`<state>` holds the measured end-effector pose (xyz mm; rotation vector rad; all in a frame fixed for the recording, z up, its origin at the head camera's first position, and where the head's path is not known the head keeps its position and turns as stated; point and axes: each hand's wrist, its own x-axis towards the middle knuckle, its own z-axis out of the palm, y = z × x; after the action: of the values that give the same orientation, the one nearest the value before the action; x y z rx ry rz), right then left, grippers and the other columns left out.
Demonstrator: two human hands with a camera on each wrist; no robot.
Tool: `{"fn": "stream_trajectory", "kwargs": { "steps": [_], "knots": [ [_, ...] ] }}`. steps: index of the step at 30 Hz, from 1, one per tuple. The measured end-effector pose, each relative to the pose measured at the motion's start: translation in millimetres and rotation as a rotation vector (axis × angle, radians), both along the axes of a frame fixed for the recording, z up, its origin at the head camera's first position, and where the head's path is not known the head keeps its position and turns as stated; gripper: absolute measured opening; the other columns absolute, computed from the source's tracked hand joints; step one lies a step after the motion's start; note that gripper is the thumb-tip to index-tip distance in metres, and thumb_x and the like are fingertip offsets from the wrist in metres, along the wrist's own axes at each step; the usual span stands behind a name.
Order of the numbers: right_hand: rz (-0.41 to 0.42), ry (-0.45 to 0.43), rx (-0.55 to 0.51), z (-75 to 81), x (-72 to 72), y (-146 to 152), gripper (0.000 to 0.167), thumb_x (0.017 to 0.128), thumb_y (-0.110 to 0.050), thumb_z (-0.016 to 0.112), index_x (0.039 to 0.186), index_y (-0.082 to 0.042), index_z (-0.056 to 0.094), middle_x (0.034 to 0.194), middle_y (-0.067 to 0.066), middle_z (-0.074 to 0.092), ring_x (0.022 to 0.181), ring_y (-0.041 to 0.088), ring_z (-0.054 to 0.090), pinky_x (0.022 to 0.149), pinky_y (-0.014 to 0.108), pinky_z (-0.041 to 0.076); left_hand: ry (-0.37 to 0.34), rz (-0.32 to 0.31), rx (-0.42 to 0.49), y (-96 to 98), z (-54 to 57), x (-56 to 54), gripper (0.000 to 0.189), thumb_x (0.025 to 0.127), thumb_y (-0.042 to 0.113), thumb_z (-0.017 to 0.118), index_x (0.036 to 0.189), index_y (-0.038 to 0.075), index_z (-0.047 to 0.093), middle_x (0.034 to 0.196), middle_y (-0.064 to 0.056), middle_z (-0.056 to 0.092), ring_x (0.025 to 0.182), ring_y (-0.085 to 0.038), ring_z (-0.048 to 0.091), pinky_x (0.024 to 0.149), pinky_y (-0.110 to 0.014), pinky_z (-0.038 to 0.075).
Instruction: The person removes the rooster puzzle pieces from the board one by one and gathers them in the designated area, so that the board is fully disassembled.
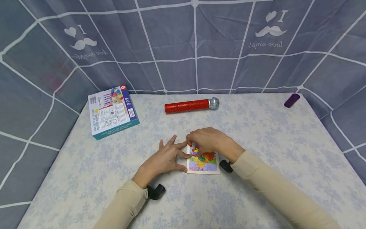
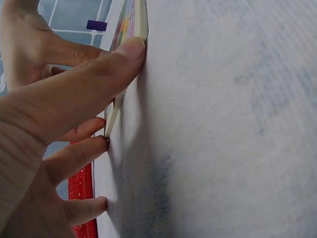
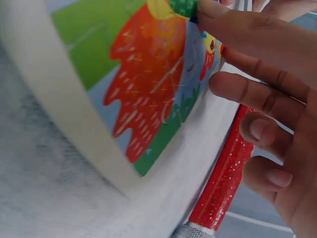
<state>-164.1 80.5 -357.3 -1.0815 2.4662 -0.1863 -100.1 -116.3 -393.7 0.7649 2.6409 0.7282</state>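
A small square jigsaw puzzle (image 1: 203, 166) with a colourful rooster picture and a pale wooden rim lies flat on the table. My left hand (image 1: 165, 158) has its fingers spread along the puzzle's left side. Its thumb (image 2: 130, 48) rests against the rim near the bottom left corner. Over the upper part of the picture is my right hand (image 1: 211, 140), hiding some of it. In the right wrist view, the right thumb (image 3: 213, 9) touches a green part of the picture. The right fingers bend down toward the puzzle's far left corner, apart from the thumb.
Behind the puzzle lies a red glittery tube with a silver microphone head (image 1: 192, 105). A box of beaded column toys (image 1: 112, 111) sits at the back left, and a purple cylinder (image 1: 292, 100) at the back right. A grey checked curtain (image 1: 177, 41) hangs behind the table (image 1: 257, 133).
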Motion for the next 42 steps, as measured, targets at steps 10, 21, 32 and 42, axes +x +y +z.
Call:
{"fn": "stream_trajectory", "kwargs": {
  "steps": [10,21,32,42],
  "knots": [
    [-0.033,-0.098,0.010,-0.9,-6.1,1.7,0.038,0.073,-0.021,0.089,0.096,-0.019,0.058,0.094,-0.004,0.055,0.076,0.013,0.052,0.068,0.030,0.046,0.013,-0.024,-0.040,3.7,0.2,-0.7,0.059,0.066,0.041,0.090,0.120,0.025,0.073,0.153,-0.003,0.040,0.145,-0.050,0.008,0.098,-0.083,0.007],
    [-0.043,-0.168,-0.060,-6.7,-8.2,5.0,0.039,0.074,-0.017,0.088,0.096,-0.017,0.056,0.097,-0.001,0.054,0.083,0.015,0.051,0.071,0.031,0.046,0.008,-0.012,-0.025,4.2,-0.7,1.7,0.056,0.067,0.039,0.090,0.118,0.023,0.074,0.152,-0.005,0.043,0.145,-0.050,0.009,0.098,-0.083,0.006],
    [-0.026,-0.213,-0.130,-11.3,-10.2,6.8,0.039,0.072,-0.013,0.089,0.094,-0.014,0.056,0.096,0.000,0.054,0.087,0.015,0.051,0.075,0.030,0.046,0.014,-0.019,-0.025,3.3,-2.3,2.8,0.056,0.067,0.040,0.089,0.118,0.023,0.074,0.152,-0.004,0.042,0.144,-0.051,0.010,0.097,-0.083,0.006],
    [-0.034,-0.198,-0.121,-9.5,-8.9,4.8,0.036,0.076,-0.009,0.085,0.101,-0.014,0.060,0.094,-0.001,0.058,0.084,0.014,0.053,0.074,0.029,0.048,0.022,0.002,-0.029,0.2,-1.9,1.6,0.056,0.066,0.039,0.090,0.118,0.025,0.074,0.152,-0.004,0.043,0.145,-0.050,0.010,0.098,-0.082,0.005]
  ]
}}
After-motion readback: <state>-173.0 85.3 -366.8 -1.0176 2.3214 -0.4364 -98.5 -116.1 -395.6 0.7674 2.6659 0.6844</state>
